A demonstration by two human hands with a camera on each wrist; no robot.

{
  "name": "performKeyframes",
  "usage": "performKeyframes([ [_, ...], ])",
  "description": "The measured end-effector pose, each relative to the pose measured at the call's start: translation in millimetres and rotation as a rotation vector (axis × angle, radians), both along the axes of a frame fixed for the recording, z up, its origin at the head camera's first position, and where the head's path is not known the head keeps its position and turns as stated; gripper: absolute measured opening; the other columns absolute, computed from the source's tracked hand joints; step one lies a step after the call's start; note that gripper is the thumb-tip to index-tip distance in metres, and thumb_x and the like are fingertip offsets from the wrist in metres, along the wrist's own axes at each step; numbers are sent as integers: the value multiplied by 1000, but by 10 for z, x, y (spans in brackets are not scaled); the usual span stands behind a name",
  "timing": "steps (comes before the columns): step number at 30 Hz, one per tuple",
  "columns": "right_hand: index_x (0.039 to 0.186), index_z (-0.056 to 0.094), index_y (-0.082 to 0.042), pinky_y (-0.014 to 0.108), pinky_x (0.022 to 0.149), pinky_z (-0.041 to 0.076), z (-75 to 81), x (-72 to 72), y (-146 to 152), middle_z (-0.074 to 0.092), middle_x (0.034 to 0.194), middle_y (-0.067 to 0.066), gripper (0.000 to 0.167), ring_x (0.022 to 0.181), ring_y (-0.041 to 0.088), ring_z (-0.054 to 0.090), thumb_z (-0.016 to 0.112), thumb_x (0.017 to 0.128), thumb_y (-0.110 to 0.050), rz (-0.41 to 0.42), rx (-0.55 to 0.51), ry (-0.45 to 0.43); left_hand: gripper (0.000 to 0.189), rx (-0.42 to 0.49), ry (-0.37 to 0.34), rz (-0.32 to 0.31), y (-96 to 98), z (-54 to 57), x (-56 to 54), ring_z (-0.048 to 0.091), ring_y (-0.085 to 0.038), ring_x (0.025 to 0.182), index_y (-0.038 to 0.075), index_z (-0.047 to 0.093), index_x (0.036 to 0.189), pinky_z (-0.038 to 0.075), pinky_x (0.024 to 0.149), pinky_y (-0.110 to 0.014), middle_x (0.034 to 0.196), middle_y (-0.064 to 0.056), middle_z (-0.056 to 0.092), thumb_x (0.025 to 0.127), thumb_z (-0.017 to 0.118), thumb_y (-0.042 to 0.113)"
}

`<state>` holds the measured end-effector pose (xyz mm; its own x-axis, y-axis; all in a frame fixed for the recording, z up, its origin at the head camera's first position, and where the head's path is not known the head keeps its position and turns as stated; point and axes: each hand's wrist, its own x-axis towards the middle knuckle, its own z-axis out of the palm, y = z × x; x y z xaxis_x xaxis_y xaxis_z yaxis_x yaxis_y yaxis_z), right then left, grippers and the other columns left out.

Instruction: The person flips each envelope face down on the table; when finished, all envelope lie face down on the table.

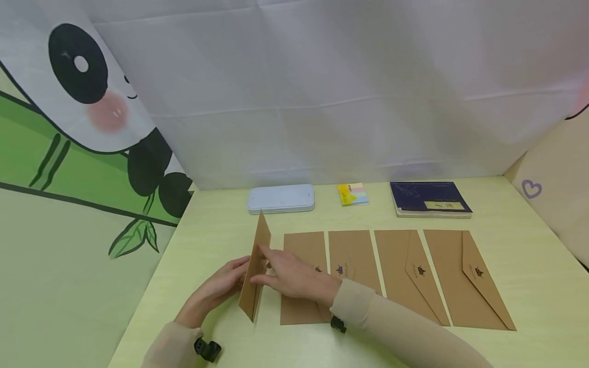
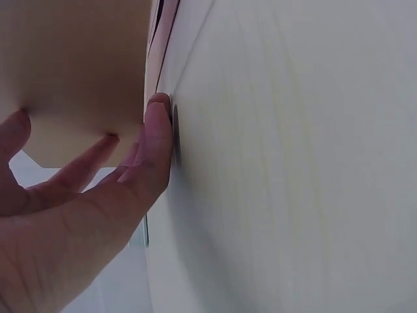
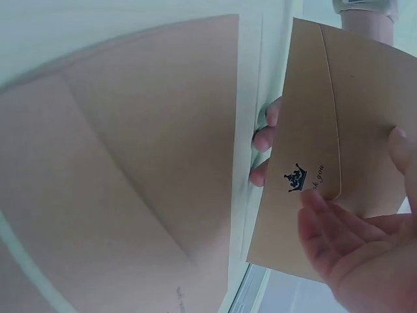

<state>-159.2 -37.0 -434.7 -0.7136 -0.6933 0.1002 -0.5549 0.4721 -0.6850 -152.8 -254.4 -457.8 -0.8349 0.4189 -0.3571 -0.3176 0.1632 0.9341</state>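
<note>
A brown kraft envelope with a crown print stands on edge, tilted, between the two hands. My left hand holds it from the left. In the left wrist view its thumb and a finger touch the envelope's plain face, and other fingers reach round the lower edge. These fingertips show past that edge in the right wrist view. My right hand rests its extended fingers and thumb against the flap side, close to the crown. Beside it, several similar envelopes lie flat in a row, partly hidden under the right arm.
Along the back of the pale table lie a light blue flat case, a small pad of coloured sticky notes and a dark blue book. A white cloth hangs behind them.
</note>
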Motion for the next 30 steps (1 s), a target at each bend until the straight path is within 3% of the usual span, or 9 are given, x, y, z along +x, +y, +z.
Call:
performKeyframes([
  [9, 152, 18, -6, 18, 79, 47, 45, 46, -41, 55, 131, 3, 75, 102, 6, 60, 59, 95, -33, 13, -199, -92, 65, -28, 32, 24, -21, 30, 2, 59, -24, 102, -5, 35, 143, 47, 86, -38, 123, -19, 58, 99, 49, 40],
  [21, 150, 23, -3, 17, 80, 46, 81, 93, -36, 64, 117, 2, 70, 99, 3, 60, 52, 97, -38, -2, -274, -56, 66, -108, 40, 82, -75, 61, 34, 56, -27, 102, -10, 37, 140, 49, 83, -42, 123, -16, 56, 98, 53, 39],
  [30, 146, 31, 1, 15, 75, 47, 71, 81, -48, 67, 110, 1, 67, 93, 1, 61, 62, 94, -27, -23, -299, -107, 65, -244, 144, 140, -102, 63, 44, 59, -26, 106, -10, 43, 136, 52, 78, -39, 138, -24, 44, 94, 61, 36],
])
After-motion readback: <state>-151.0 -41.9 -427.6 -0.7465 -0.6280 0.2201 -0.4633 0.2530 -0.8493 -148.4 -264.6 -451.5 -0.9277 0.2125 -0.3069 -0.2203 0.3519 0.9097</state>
